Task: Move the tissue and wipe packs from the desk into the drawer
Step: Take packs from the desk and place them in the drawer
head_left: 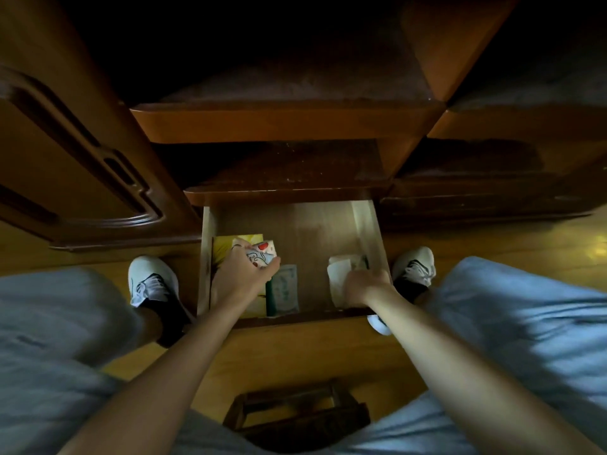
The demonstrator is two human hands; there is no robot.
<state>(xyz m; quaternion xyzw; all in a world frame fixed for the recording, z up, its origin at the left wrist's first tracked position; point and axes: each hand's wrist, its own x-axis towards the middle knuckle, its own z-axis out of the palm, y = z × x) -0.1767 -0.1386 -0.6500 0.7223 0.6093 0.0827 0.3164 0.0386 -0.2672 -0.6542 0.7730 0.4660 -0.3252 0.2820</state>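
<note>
Dim wooden desk fills the upper frame, open drawer (pixel 364 224) at centre. Two hands inside it, apart. Left hand (pixel 241 277) clamped on one printed tissue pack (pixel 261 254), held over the drawer's left side above a yellow sheet (pixel 226 244). Right hand (pixel 366 285) closed on one white pack (pixel 340 274) at lower right of the drawer. One pale green wipe pack (pixel 285 289) lies between them on the drawer floor. Two white shoes (pixel 152 280) flank the drawer; dark stool (pixel 297 412) at bottom centre, blue-clad knees at both lower sides
</note>
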